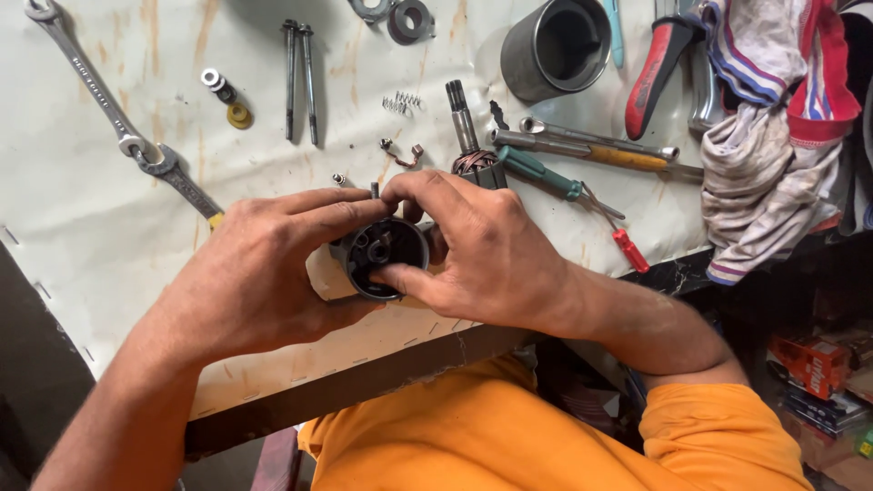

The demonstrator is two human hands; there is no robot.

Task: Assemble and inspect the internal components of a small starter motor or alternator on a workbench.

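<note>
Head view: left hand (259,273) and right hand (473,250) together clamp a black motor end housing (384,255), mid-assembly; judging by this, careful alignment comes next, the armature (468,136) lying just beyond.

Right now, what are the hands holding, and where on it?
Both hold a round black motor end cap. The left hand cups its side from the left; the right hand pinches its rim, thumb at the lower edge, fingers over the top.

A person in an orange short-sleeved shirt.
Both forearms are bare; no gloves, rings or watch show.
</note>
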